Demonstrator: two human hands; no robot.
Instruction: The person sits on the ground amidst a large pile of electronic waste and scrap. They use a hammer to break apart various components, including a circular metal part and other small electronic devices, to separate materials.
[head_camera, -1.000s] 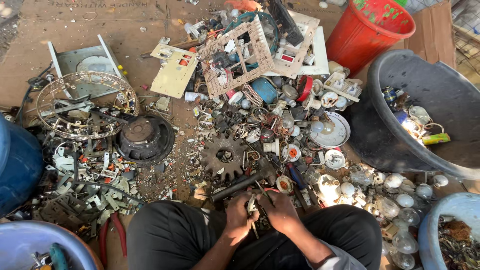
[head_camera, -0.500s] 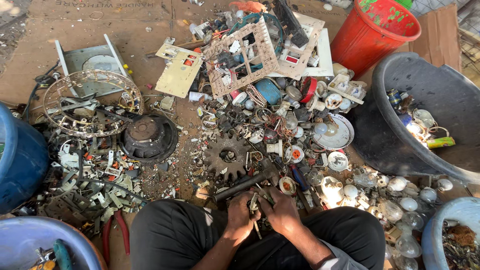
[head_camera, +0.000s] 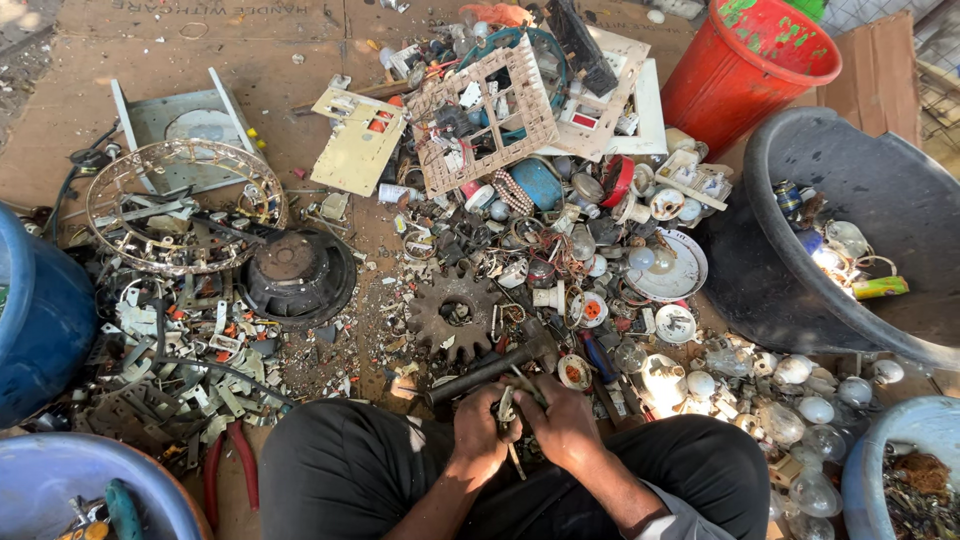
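My left hand (head_camera: 478, 432) and my right hand (head_camera: 562, 420) meet low in the middle of the view, between my knees in black trousers. Both are closed on a small metal scrap part (head_camera: 507, 412) with thin strips sticking out below. Just in front of my hands a dark hammer (head_camera: 492, 368) lies on the ground. Beyond it sits a rusty toothed gear (head_camera: 453, 315) amid a wide heap of electrical scrap.
A black tub (head_camera: 905, 205) holding bulbs stands right, a red bucket (head_camera: 748, 68) behind it. Blue tubs sit at the left edge (head_camera: 35, 310), bottom left (head_camera: 70, 485) and bottom right (head_camera: 915, 440). A wire fan guard (head_camera: 180, 205), a black speaker (head_camera: 297, 275), red-handled pliers (head_camera: 232, 470) and loose bulbs (head_camera: 800, 420) lie around.
My hands stay together on the small part with only slight finger shifts. The view has drifted a little to the left.
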